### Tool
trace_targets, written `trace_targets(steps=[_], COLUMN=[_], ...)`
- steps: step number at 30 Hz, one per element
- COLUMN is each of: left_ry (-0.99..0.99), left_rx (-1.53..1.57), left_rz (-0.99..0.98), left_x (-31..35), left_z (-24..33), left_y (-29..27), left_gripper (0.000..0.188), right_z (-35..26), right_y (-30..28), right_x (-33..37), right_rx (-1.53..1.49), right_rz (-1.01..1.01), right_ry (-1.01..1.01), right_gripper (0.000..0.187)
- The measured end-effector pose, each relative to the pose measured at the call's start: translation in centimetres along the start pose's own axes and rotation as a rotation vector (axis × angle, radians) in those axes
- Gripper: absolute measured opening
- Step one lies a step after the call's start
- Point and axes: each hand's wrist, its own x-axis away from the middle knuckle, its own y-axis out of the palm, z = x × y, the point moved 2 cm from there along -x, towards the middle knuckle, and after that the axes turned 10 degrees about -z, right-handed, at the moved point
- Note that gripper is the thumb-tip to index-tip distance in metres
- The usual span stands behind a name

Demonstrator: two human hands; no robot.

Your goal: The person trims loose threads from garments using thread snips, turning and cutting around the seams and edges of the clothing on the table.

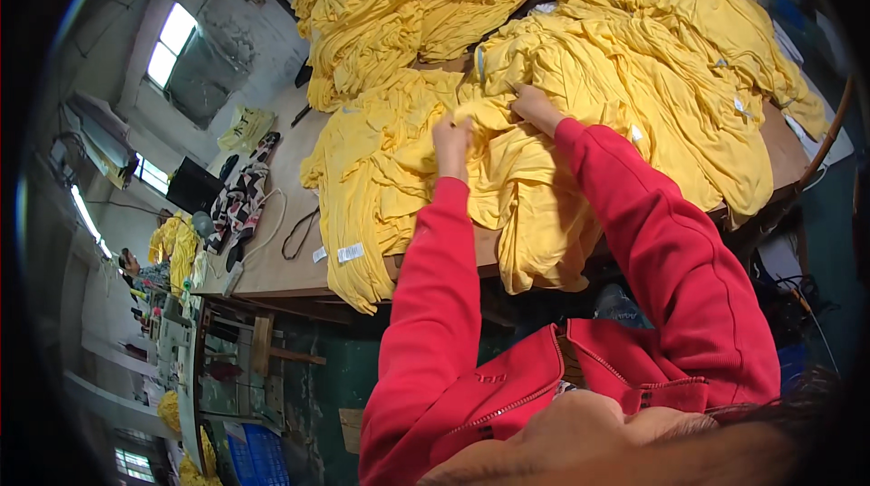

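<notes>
Right there, the left hand (451, 144) has its grip pinched on a yellow garment (491, 115) atop the bench (265, 261). The right hand (536, 109) sits just beside, against the cloth; I can't tell whether its grip is clenched. More yellow clothes (634, 78) lie heaped around.

red jacket (521, 368), long sleeves (439, 273), front zip (506, 408), perhaps a tonal chest emblem (490, 378).

Nothing legible on the yellow garments (362, 155)
A blurred white label (350, 253) lies on them near the front edge of the table (272, 267), a smaller tag (319, 255) just left; lettering (489, 378) on the red jacket (435, 305) is illegible.
</notes>
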Motion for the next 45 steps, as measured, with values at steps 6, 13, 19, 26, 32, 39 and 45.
trace_targets(steps=[6,13,19,26,32,39,45], left_ry=[0.351,0.775,0.298,0.600,0.361,0.670,0.284], left_rx=[0.031,0.190,-0.005,-1.304,-0.672,-0.774,-0.938], left_rz=[0.049,0.110,0.199,0.261,-0.085,-0.164,-0.341], left_x=[0.7,0.3,10.5,18.6,18.2,19.5,23.7], left_z=[13.4,17.0,1.9,-0.8,3.2,2.7,2.2], left_y=[-3.6,-6.4,-8.1,-4.1,7.6,11.5,3.4], left_gripper=[0.028,0.023,0.023,0.019,0.021,0.004,0.007], right_z=[-6.6,-19.4,-10.1,-2.0,-0.7,1.7,-0.4], right_y=[-1.3,-13.3,-6.0,-1.8,-6.1,-8.4,-3.8], right_x=[0.2,4.3,19.8,31.8,31.6,28.1,33.9], right_rx=[-0.076,0.224,0.822,0.971,0.184,0.274,0.707], right_rz=[0.061,0.733,0.239,-0.194,0.535,0.585,0.342], right_ry=[0.022,-1.066,-1.218,-1.197,-0.478,-0.359,-0.720], right_gripper=[0.017,0.010,0.016,0.035,0.029,0.023,0.020])
